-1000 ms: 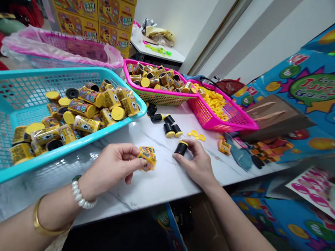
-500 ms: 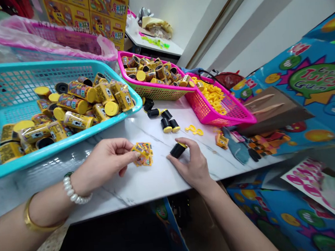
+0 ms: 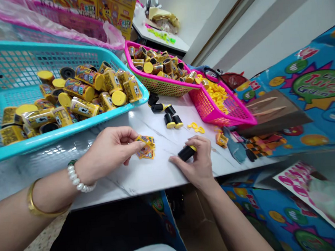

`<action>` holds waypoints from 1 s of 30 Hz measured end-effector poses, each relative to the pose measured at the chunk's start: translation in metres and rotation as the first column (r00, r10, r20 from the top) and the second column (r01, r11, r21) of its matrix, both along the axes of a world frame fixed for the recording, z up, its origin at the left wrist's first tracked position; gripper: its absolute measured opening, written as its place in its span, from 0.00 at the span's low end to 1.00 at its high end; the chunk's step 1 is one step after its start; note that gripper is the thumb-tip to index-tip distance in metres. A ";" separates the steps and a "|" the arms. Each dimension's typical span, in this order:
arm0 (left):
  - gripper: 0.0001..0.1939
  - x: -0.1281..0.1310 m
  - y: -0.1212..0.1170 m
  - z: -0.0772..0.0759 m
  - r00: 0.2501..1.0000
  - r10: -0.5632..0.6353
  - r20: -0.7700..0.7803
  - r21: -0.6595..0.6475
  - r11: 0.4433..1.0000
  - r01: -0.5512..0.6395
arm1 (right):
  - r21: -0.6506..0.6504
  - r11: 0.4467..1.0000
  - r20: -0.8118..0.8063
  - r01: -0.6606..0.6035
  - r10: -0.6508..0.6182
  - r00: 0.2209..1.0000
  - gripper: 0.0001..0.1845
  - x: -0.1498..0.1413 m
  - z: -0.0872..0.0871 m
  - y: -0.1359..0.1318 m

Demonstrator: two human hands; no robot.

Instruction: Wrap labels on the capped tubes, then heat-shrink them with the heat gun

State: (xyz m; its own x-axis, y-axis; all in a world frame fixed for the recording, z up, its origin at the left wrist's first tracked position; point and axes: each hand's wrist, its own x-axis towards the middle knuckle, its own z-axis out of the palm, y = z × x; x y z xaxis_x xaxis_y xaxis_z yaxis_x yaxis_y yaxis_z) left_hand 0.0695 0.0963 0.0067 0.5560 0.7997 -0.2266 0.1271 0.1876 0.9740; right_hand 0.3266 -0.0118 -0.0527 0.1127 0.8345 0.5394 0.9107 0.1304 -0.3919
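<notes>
My left hand pinches a small yellow printed label sleeve between thumb and forefinger. Its far end is raised a little over a small pile of the same sleeves on the white marbled table. To the right, my right hand has its fingers closed around a black bottle with a yellow cap. That bottle lies nearly sideways in the grip, its black end toward the thumb. Behind the hands, several bare black bottles with yellow caps stand or lie beside linked yellow plastic rings.
A turquoise basket of labelled bottles stands at left. Farther back are a pink basket of labelled bottles and another pink basket of yellow plastic pieces. An open carton and blue printed boxes border the right side.
The bottle in my right hand has turned from slanted to nearly sideways. My left thumb and fingers have lifted the sleeve's edge slightly. The whole view has shifted a little.
</notes>
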 end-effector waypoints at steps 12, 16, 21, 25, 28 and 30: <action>0.08 0.000 0.000 0.000 0.999 -0.008 -0.047 0.016 1.000 0.009 | -0.206 0.970 0.005 -0.128 0.131 0.991 0.16 -0.009 0.010 -0.016; 0.08 0.000 0.001 0.000 0.998 0.004 -0.063 0.022 1.000 -0.003 | -0.282 0.956 0.042 -0.082 0.098 0.994 0.24 -0.002 0.026 -0.022; 0.08 0.000 0.001 0.000 0.997 -0.023 -0.077 0.020 0.999 0.025 | -0.454 0.890 -0.018 0.034 -0.047 0.999 0.30 0.004 0.053 0.008; 0.06 0.000 0.004 0.006 0.993 -0.033 -0.116 -0.034 0.999 0.029 | -0.624 0.777 0.057 0.083 -0.061 0.997 0.34 -0.007 0.044 0.039; 0.06 0.000 0.005 0.009 0.992 0.005 -0.123 -0.058 0.998 -0.012 | -0.629 0.774 0.044 0.072 -0.057 0.997 0.30 -0.016 0.034 0.047; 0.07 0.000 0.004 0.007 0.993 0.035 -0.115 -0.104 0.994 -0.047 | -0.673 0.739 -0.044 0.015 -0.060 0.997 0.30 -0.015 0.033 0.051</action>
